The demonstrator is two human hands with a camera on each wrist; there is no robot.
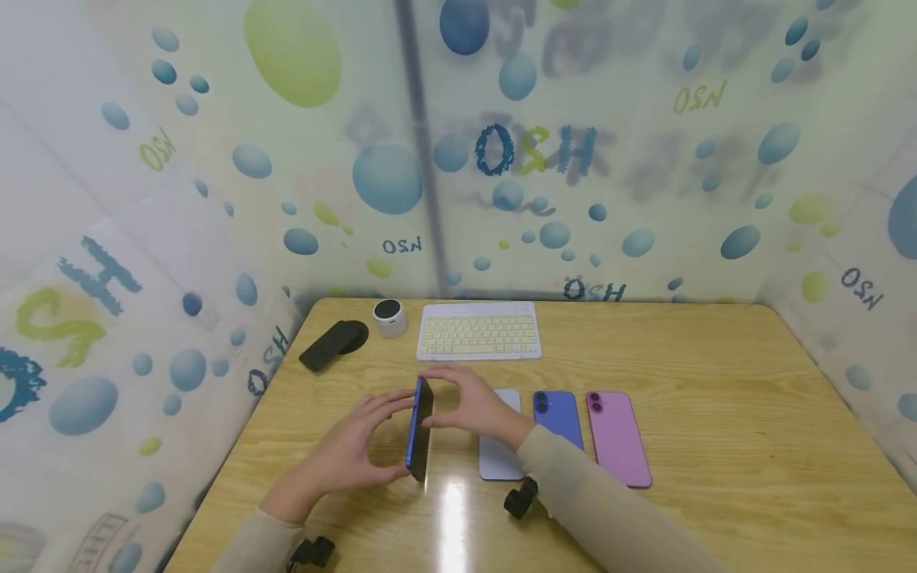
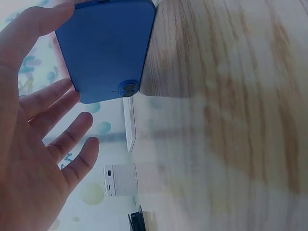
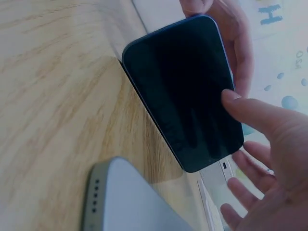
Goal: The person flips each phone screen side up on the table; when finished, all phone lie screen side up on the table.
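Head, held phone: blue frame and dark screen; the held phone point(image 1: 413, 430) stood on a long edge left of and below frame centre, seen nearly edge-on, screen facing right.
Head, left hand: left hand point(image 1: 351, 446) came in from the lower left, thumb at the near end, fingertips by the far upper edge; spread about as wide as the phone's length.
Head, right hand: right hand point(image 1: 469, 406) pinched the far end, thumb on the screen side; gap narrower than the left's.
Head, flat phones: pale phone point(image 1: 497, 458) partly under the right arm, flat blue phone point(image 1: 559, 418), pink phone point(image 1: 618, 438), in a row right of the hands.
Head, back of table: black object point(image 1: 329, 346), white cylinder point(image 1: 390, 321) and keyboard point(image 1: 478, 332) along the far side of the wooden tabletop point(image 1: 752, 414).
Left wrist, held phone: plain matte blue back at upper left, rounded corners, two lenses point(image 2: 129, 88) at its lower right corner.
Left wrist, grip: thumb on the upper left corner, two fingertips at the left edge, the other two clear of it.
Right wrist, held phone: glossy black screen point(image 3: 178, 91), unlit, upper middle, faint finger reflections; lower edge at the wood, couldn't tell if bearing on it.
Right wrist, grip: thumb on the right edge of the screen, a fingertip by the lower right corner; pale phone at the bottom.
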